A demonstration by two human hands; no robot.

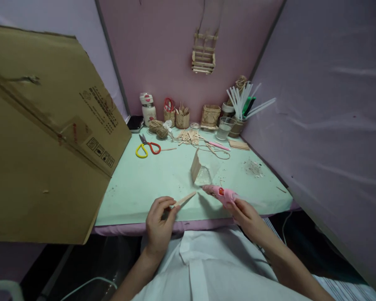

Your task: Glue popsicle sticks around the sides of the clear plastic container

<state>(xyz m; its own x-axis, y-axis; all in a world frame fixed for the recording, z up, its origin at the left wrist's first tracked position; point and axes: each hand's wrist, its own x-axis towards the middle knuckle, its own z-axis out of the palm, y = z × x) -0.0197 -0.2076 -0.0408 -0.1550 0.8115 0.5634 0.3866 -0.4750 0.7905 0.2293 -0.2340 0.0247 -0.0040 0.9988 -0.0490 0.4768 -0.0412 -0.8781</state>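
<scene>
My left hand [161, 221] pinches one end of a flat wooden craft stick [185, 199] between thumb and fingers, over the table's front part. In my right hand [246, 215] is a pink hot glue gun [221, 193], its nozzle pointing left, a little apart from the stick's free end. Just behind the nozzle stands a small clear plastic container [203, 174], with a wooden panel [195, 166] along its left side. How the panel is fixed to it I cannot tell.
Red-and-yellow scissors [147, 146], a twine ball [158, 128], loose craft sticks [189, 136] and a pink pen [219, 146] lie farther back. A water cup [225, 127] and a holder of glue sticks [238, 125] stand back right. A large cardboard sheet [50, 167] leans at left.
</scene>
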